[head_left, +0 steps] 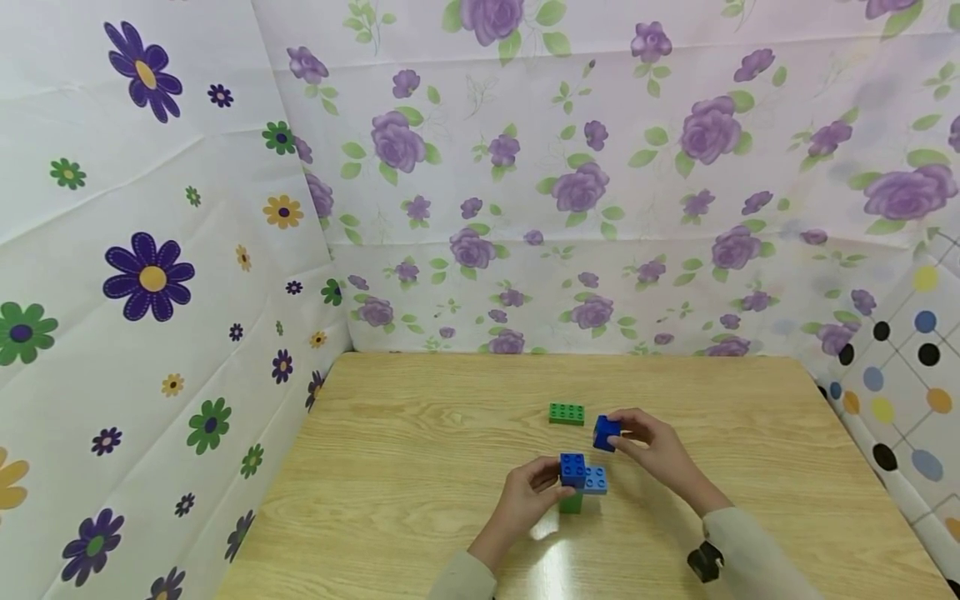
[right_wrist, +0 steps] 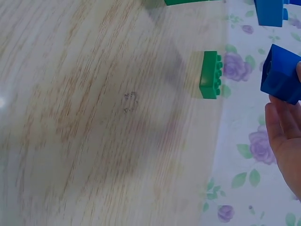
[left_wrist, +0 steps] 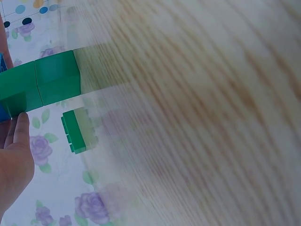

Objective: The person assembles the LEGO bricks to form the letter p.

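In the head view my left hand (head_left: 527,497) steadies a small stack of building bricks between thumb and fingers. A dark blue brick (head_left: 572,468) tops the stack, a light blue brick (head_left: 596,480) juts out to the right below it, and green bricks (left_wrist: 58,78) form the base. Up and to the right, my right hand (head_left: 662,452) pinches a separate dark blue brick (head_left: 606,434), held apart from the stack and tilted. The right wrist view shows this blue brick (right_wrist: 281,75) between the thumb and fingers. Part of the thumb is cut off there.
A loose green brick (head_left: 566,413) with studs up lies on the wooden table (head_left: 420,450) behind the stack. Flowered cloth (head_left: 480,200) hangs behind the table, with more patterned cloth at both sides. A black device (head_left: 705,562) sits on the right wrist.
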